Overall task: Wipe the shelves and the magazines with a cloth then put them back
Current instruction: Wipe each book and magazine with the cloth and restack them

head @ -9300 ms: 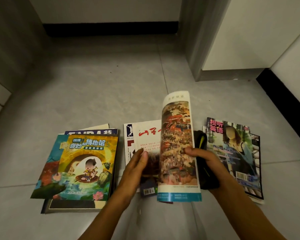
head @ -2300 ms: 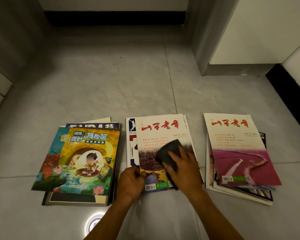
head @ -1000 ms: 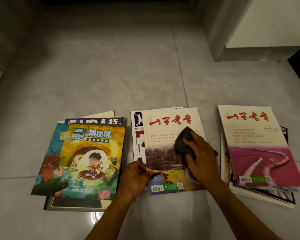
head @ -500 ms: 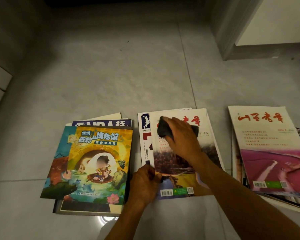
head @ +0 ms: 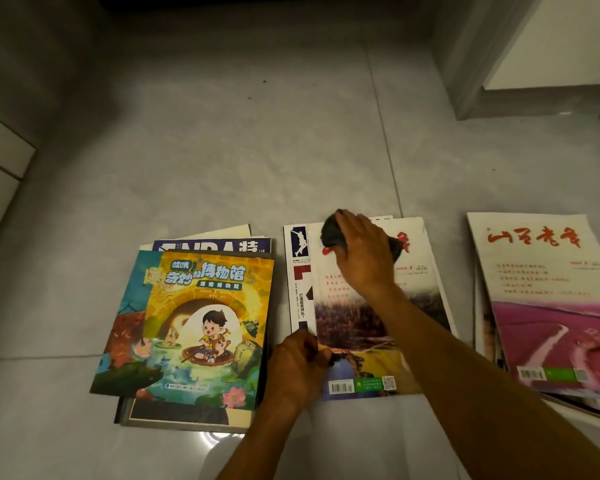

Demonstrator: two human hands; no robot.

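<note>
Nearest to us, our left hand (head: 297, 367) curls its fingers over the lower left corner of the middle magazine (head: 371, 327), pinching that edge, as we judge, so that the thin glossy cover does not slide or lift while it is rubbed. Our right arm crosses the cover on a slant, and our right hand (head: 362, 252) presses a dark, crumpled cloth (head: 329, 233) onto the red title at the top of the page; its fingers bend over the wad and hold it, with soft folds showing at either side of the palm. The magazine is flat and rectangular, slick enough to catch the light, and it lies on another issue whose white edge shows along its left side. To the left a pile (head: 194, 327) is topped by a yellow picture book with a cartoon child in a boat, its cover stiffer-looking and square-cornered. To the right a second pile (head: 548, 303) carries a pink-fielded issue with the same red title; we judge one pile to be wiped and one waiting, though which is which we cannot tell. All three lie on the smooth grey floor tile (head: 222, 150), faintly mottled and mirror-bright near us. Beyond, a dark skirting and a pale cabinet corner (head: 520, 64) close the scene; no shelf is visible.
</note>
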